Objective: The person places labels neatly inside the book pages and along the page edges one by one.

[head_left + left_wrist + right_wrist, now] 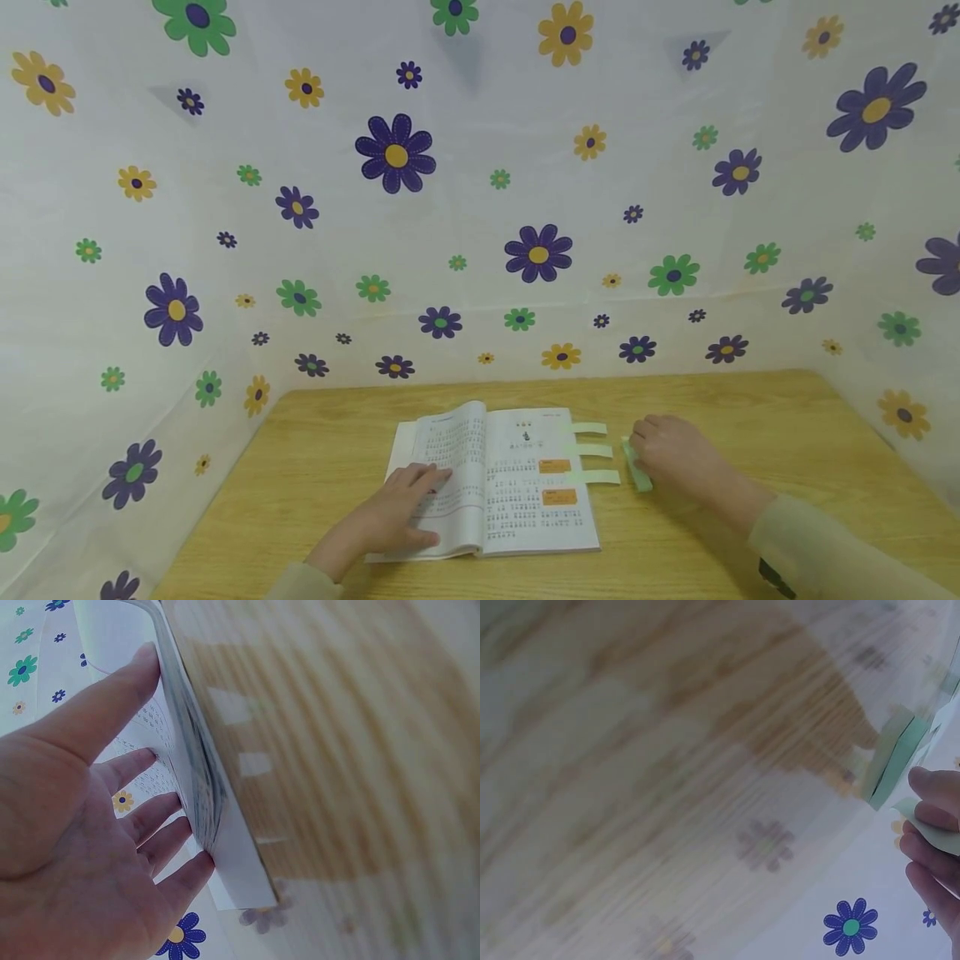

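Observation:
An open book (536, 521) lies on the table, and its left page curves up near the spine. My left hand (397, 512) rests on the left page with the fingers spread. In the left wrist view the fingertips of this left hand (112, 802) touch the page close to the book's edge. To the right of the book, my right hand (675, 457) is at a light green sticky-note pad (637, 468). The right wrist view shows a pale green sticky note (934, 834) between its fingers, beside the pad (896, 759).
Three pale green sticky strips, the lowest one (600, 477) the longest, stick out from the right page's outer edge. Orange boxes are printed on that page. The wooden table (247, 500) meets a white flowered sheet (480, 200) at the back and sides.

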Tool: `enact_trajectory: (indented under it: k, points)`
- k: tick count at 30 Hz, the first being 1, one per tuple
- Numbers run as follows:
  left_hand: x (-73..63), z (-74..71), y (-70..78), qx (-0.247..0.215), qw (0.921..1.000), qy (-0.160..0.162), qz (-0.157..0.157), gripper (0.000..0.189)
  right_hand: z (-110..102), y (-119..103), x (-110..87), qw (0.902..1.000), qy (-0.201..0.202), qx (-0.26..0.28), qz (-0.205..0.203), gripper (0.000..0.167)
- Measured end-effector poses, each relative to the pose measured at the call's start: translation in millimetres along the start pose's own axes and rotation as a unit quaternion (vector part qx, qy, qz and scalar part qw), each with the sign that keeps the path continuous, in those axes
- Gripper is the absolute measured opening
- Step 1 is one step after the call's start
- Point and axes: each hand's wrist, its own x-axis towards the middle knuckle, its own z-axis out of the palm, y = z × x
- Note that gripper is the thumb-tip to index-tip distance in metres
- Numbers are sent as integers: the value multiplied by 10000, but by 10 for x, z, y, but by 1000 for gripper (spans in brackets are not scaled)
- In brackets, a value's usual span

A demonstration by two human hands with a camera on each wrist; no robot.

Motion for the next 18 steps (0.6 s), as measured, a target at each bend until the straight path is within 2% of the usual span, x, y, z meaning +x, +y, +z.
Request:
enact_trajectory:
  k: [9,18]
  points:
    - [-6,-10,14,-69,10000,47,31,86,-10,-24,16,9994,270,-109,-182,26]
    - [2,-2,3,-53,10000,31,-21,86,-28,-61,16,9992,323,-102,-203,27]
